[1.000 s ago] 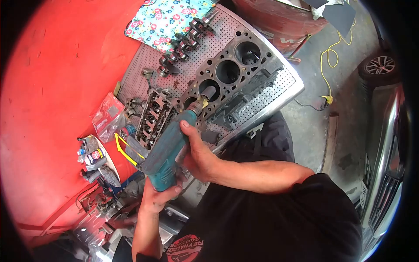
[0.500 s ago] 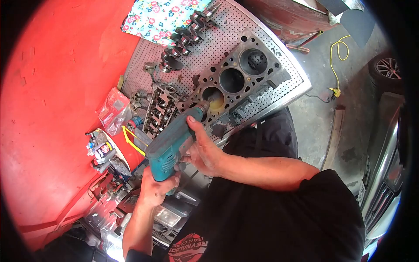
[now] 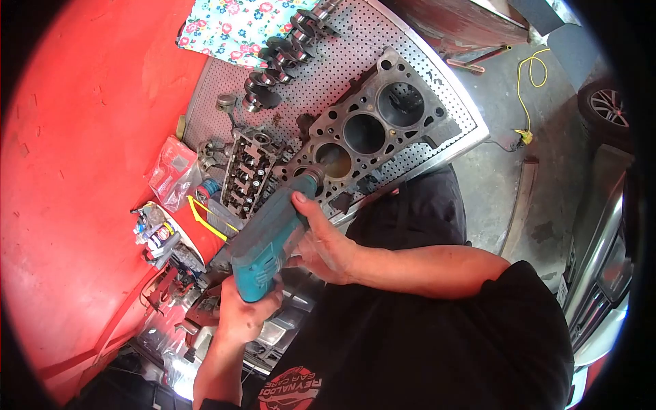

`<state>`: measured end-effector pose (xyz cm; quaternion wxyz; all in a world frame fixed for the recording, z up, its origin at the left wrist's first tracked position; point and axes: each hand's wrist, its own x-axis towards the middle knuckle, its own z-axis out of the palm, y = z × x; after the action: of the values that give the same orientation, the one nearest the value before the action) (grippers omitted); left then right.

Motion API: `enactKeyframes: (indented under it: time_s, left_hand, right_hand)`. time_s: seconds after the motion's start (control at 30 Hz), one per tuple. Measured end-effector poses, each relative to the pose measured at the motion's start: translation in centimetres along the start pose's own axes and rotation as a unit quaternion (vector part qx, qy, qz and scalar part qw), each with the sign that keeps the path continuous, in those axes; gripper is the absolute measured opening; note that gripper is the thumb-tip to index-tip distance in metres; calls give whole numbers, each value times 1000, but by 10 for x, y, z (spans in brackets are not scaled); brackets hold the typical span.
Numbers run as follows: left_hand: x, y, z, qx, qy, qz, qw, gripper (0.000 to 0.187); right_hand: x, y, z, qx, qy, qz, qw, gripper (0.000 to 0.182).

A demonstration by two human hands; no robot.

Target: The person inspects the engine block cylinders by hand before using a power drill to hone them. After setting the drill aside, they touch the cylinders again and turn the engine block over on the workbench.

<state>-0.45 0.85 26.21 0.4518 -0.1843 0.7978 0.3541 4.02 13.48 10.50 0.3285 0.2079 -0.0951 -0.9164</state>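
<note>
Teal drill [image 3: 270, 239] sits in both our hands, nose angled up into the second bore from the near end of the block [image 3: 372, 133]. Left hand [image 3: 246, 311] is wrapped tight round the grip at the rear; right hand [image 3: 324, 239] cups the drill body from the side, thumb lying along the top. Block lies flat on the perforated steel table [image 3: 328, 65], four bores facing up. Cylinder head [image 3: 244, 174] is just left of it, crankshaft [image 3: 283, 51] farther back by the floral cloth [image 3: 232, 27]. Red wall [image 3: 89, 137] lies left of the table.
</note>
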Motion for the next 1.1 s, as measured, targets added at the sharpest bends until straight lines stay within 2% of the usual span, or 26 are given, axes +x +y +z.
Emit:
enactKeyframes:
  time_s: [0.17, 0.27, 0.57, 0.67, 0.9, 1.0, 1.1]
  left_hand:
    - [7, 11, 6, -15, 6, -33, 999, 15]
    - [13, 1, 11, -8, 18, -8, 1000, 12]
    - [28, -1, 22, 15, 20, -40, 999, 5]
    - [35, -6, 27, -16, 5, -40, 999, 4]
    - [44, -14, 37, -44, 24, -39, 998, 7]
    - [38, -12, 33, -33, 24, -43, 998, 9]
    - [23, -4, 26, -8, 30, -37, 999, 12]
  right_hand:
    - [6, -4, -9, 8, -7, 21, 1000, 92]
    - [4, -12, -9, 3, 14, 16, 1000, 92]
    - [6, -18, -24, 5, 35, 22, 999, 96]
    - [8, -19, -30, 11, 47, 16, 999, 96]
    - [5, -16, -35, -3, 41, 1, 999, 86]
    - [-1, -15, -29, -16, 54, 0, 998, 89]
    - [-7, -18, -17, -39, 24, 11, 999, 91]
